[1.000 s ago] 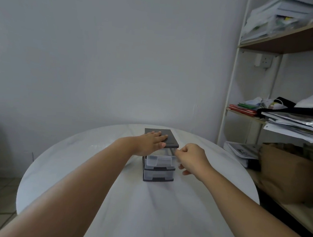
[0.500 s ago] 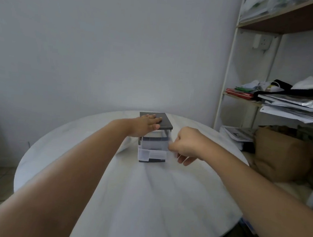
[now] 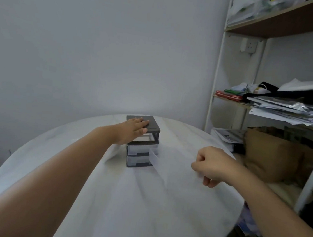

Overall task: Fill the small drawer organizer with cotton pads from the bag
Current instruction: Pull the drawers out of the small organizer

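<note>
Drawer organizer [image 3: 152,125] is seated on the round white surface [image 3: 126,200], toward the far edge, upright. It has a dark grey frame and lid. Two clear drawers are seen pushed in at the lower levels, and the top bay shows as an open gap in the frame.

Left grip [image 3: 134,127] is laid flat on the lid, fingers straight and together, palm down. Nothing is held; the lid is only pressed.

Right grip [image 3: 213,166] is seen closed, fingers curled, on one end of a clear drawer [image 3: 154,158] held above the surface, to the right of the organizer. The drawer is motion-blurred and nearly see-through. Its far corner overlaps the organizer's front right edge in view; whether contact is made cannot be told. Contents of the drawer cannot be told.

To the right, a shelf unit [image 3: 290,26] is stacked with papers [image 3: 287,111]. A brown paper bag [image 3: 272,155] is lodged on a lower shelf. A wall socket [image 3: 248,46] is mounted behind the shelf frame.
</note>
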